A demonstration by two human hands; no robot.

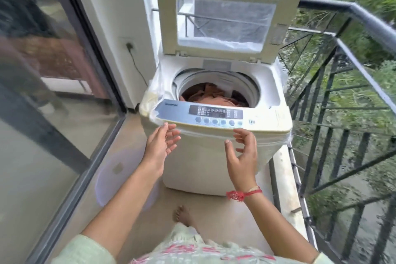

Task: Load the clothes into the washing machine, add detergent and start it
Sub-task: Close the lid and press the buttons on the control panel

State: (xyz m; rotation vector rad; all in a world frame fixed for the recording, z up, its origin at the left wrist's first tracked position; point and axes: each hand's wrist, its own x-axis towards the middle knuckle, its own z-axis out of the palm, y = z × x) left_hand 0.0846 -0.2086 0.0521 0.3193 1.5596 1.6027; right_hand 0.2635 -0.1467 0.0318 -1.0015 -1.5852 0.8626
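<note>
A white top-loading washing machine [199, 156] stands ahead of me with its lid [225, 10] raised upright. Brown and orange clothes [212, 97] lie inside the drum. A control panel [216, 114] with a dark display and a row of round blue buttons runs along the front edge. My left hand [159, 146] hovers just below the panel's left end, fingers spread, holding nothing. At the front edge, under the buttons, my right hand [243, 156] is also empty, with its fingers curled and apart. No detergent is in view.
A glass sliding door [49, 92] runs along the left. A black metal railing [353, 96] closes the balcony on the right, with greenery beyond. A wall socket with a black cord [130, 47] sits behind the machine. My bare foot [182, 214] rests on the floor.
</note>
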